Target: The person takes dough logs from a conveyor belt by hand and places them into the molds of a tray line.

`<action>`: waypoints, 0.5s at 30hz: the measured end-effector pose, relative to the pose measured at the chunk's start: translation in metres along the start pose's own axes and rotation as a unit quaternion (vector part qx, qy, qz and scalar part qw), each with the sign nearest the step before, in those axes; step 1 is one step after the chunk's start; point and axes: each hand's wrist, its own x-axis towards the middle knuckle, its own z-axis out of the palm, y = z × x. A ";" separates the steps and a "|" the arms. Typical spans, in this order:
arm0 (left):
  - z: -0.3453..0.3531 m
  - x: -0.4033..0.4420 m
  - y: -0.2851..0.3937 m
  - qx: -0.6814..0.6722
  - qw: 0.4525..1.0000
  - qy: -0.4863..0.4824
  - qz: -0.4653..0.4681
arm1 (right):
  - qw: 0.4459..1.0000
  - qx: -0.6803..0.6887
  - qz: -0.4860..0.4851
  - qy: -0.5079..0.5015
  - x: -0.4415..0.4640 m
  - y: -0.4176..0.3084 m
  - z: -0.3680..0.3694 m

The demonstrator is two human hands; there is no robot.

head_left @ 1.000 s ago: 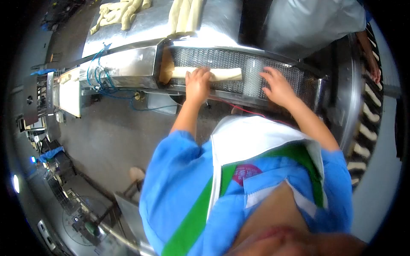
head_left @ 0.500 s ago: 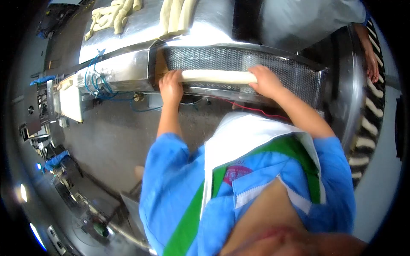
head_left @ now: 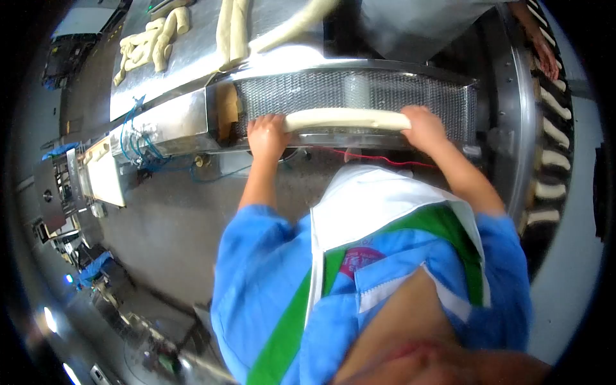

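Observation:
A long, pale dough roll [head_left: 346, 119] stretches between my two hands over the near side of the metal mesh belt [head_left: 301, 90]. My left hand [head_left: 267, 133] is wrapped round its left end, and my right hand [head_left: 425, 128] grips the right end. The roll bows up slightly in the middle. Whether it touches the mesh, I cannot tell.
Behind the belt, a steel table [head_left: 199, 48] bears dough rolls [head_left: 232, 32], a slanted, blurred roll [head_left: 295, 25] and dough pieces [head_left: 151, 45]. A co-worker's hand [head_left: 547, 61] is over a right-hand conveyor with dough pieces [head_left: 553, 159]. Blue hoses [head_left: 138, 138] hang at left.
Both hands and the dough roll have shifted right along the belt. On the table, one roll now slants away to the right from the others. The co-worker's hand appears higher in view.

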 end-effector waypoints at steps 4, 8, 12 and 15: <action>-0.023 0.007 0.023 -0.009 0.996 0.076 0.055 | 0.998 -0.044 0.035 0.022 -0.018 0.027 -0.023; -0.049 0.003 0.036 -0.018 0.996 0.052 0.067 | 0.995 -0.060 0.028 0.074 -0.029 0.056 -0.036; -0.059 -0.012 0.008 0.031 0.997 0.062 0.044 | 0.994 -0.063 0.020 0.083 -0.028 0.033 -0.041; -0.059 -0.033 -0.033 0.119 0.992 0.028 0.012 | 0.999 -0.042 0.027 0.021 -0.010 -0.017 -0.037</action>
